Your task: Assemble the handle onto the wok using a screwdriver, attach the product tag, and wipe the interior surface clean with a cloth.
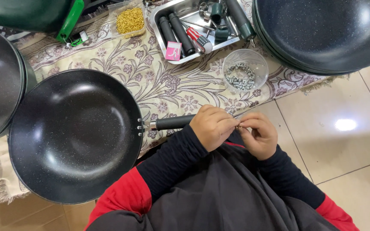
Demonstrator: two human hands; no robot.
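Floral mat [168, 85]; pink packet [173, 50] in steel tray [161, 21]; hands at pan handle [174, 122].

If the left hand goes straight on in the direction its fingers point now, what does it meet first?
The left hand points its fingers sideways at the right hand, so it would meet that hand's fingertips first. They look already touching or nearly so, around something too small to identify.

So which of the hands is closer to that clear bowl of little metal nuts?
The right hand. It sits just below the clear bowl, slightly to its right, fingertips pinched together. The left hand lies further left, over the pan handle.
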